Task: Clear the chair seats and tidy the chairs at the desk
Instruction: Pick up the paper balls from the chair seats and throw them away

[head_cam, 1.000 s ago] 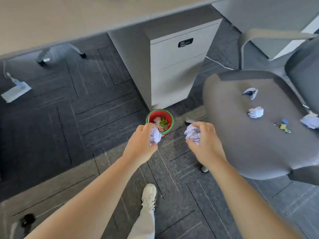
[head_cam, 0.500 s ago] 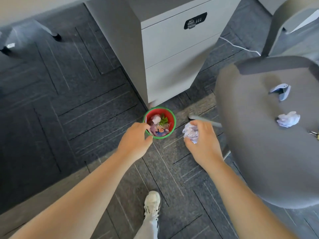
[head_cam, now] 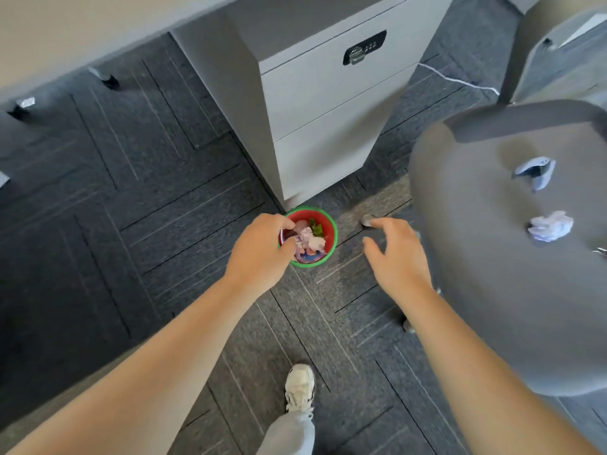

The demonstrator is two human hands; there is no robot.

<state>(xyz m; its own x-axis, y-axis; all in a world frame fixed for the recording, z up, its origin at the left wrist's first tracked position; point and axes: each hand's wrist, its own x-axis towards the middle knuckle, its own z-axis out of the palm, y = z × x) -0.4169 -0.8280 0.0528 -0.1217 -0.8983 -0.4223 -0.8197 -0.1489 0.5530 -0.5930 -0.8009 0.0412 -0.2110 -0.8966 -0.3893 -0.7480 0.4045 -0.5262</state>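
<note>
left hand [head_cam: 259,254] fingers curled at red bin [head_cam: 328,229] rim; right hand [head_cam: 397,257] spread, empty

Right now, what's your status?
Both hands empty: left hand over red bin, right hand open. Two paper wads remain on chair seat. Nothing blocking.

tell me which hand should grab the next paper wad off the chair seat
Right. The right hand is open, empty and beside the chair seat holding the crumpled paper; the left hand is over the red bin.
</note>
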